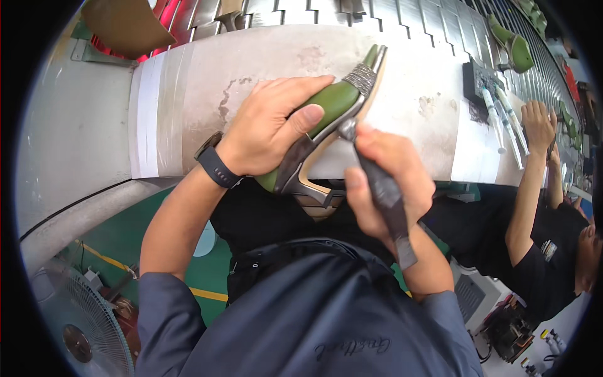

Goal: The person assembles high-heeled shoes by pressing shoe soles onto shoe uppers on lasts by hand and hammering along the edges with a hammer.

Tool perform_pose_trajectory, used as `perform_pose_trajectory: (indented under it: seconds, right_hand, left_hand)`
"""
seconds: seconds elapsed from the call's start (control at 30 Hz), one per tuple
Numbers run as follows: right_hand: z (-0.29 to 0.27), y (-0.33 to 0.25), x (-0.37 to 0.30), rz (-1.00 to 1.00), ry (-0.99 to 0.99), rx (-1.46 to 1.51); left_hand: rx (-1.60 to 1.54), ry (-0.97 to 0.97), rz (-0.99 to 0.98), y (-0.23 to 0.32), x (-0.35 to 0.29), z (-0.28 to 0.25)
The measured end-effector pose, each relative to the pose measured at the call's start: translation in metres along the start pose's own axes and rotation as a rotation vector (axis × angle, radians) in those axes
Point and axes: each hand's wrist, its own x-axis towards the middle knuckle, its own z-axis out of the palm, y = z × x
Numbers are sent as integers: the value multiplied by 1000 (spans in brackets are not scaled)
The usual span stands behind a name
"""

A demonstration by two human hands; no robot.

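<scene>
A high-heeled shoe (pixel 325 133) on a green last (pixel 336 100) lies tilted over the bench's near edge, its toe pointing away and to the right. Around the front of the last runs a grey, glittery strap (pixel 360 80). The tan sole faces right, and the heel (pixel 316 193) points toward me. My left hand (pixel 267 125) is closed over the last and the shoe's side. In my right hand (pixel 396 182) is a dark hammer-like tool (pixel 384 191); its rounded metal head rests at or just over the sole's middle. The blur hides whether they touch.
Under the shoe stretches a stained pale bench top (pixel 207 81). A slatted metal conveyor (pixel 402 19) runs beyond it, carrying another green last (pixel 518 50). To the right are a dark box (pixel 478 85) and several white brushes (pixel 493 119), near a co-worker's hand (pixel 539 125). A fan (pixel 81 333) stands lower left.
</scene>
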Motion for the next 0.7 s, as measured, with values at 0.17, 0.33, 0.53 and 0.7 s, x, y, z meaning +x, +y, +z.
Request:
perform_pose_trajectory:
  seconds: [0.17,0.33,0.53,0.7]
  right_hand:
    - [18,3,-14,-4,-59,72]
    - [12,-3,-5,58,-192,64]
    - [14,-9,-1,38,-239,-10]
    - [17,-13,-7,66,-238,5]
  left_hand:
    - [-47,21,-29,-3,-2,2]
    - [-13,36,-18,-4,-3,3]
    - [1,89,-1,-5,-4,4]
    - [-5,118,5,-6,-2,7]
